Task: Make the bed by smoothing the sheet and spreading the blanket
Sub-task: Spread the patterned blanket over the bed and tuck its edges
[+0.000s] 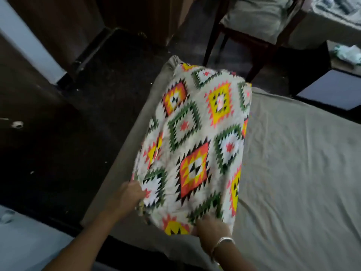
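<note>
Dim bedroom: folded blanket [195, 143] held at the near-left corner of one bed [117, 173].
Left grip [127, 198] curls round the blanket's left near corner; right grip [211, 225], one bracelet [224, 241] at the wrist, clamps the near edge beside it. One blanket extends ahead of both grips, folded, likely held by this edge for unfolding across the bed. One sheet [293, 173], lightly creased, spreads right of the right grip. One chair [254, 26] stands beyond.
</note>
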Demonstrator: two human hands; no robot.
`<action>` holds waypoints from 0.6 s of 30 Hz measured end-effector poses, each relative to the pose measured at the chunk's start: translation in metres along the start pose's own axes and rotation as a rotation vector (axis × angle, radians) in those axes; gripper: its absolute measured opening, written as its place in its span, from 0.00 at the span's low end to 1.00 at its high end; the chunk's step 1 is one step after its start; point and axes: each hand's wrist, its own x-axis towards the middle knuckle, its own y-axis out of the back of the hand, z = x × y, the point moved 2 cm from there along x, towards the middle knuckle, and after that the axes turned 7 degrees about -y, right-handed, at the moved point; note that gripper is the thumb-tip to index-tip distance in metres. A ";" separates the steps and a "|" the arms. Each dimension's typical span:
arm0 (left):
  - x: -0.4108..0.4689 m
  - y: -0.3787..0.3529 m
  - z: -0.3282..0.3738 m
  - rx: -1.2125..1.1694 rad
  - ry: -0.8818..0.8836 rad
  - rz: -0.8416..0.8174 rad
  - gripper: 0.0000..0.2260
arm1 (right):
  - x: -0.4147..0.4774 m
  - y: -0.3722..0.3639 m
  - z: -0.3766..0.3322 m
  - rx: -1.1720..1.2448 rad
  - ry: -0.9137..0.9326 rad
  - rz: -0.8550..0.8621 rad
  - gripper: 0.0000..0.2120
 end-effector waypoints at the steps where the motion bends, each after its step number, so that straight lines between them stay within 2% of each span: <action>1: -0.006 -0.002 -0.001 0.014 -0.017 -0.023 0.25 | 0.003 -0.013 -0.005 -0.004 0.025 -0.061 0.16; 4: -0.022 0.023 0.007 0.165 0.023 -0.126 0.10 | 0.007 -0.033 -0.010 -0.092 0.055 -0.079 0.15; 5: -0.032 0.024 0.010 0.183 0.039 -0.122 0.10 | 0.008 -0.038 -0.009 -0.099 0.060 -0.054 0.15; 7: -0.051 0.021 0.017 0.210 0.171 -0.247 0.05 | 0.010 -0.044 -0.006 -0.106 0.083 -0.017 0.14; 11: -0.083 -0.016 0.035 0.151 0.603 -0.533 0.09 | 0.020 -0.049 -0.007 -0.192 0.225 0.051 0.15; 13: -0.093 -0.037 0.046 0.034 0.701 -0.596 0.12 | 0.022 -0.056 -0.011 -0.219 0.289 0.068 0.15; 14: -0.094 -0.043 0.053 -0.004 0.725 -0.607 0.12 | 0.022 -0.059 -0.012 -0.219 0.297 0.073 0.15; 16: -0.092 -0.046 0.066 0.010 0.739 -0.524 0.11 | 0.020 -0.060 -0.012 -0.210 0.288 0.089 0.14; 18: -0.096 -0.032 0.070 0.118 0.719 -0.316 0.08 | 0.009 -0.065 -0.015 -0.200 0.293 0.126 0.13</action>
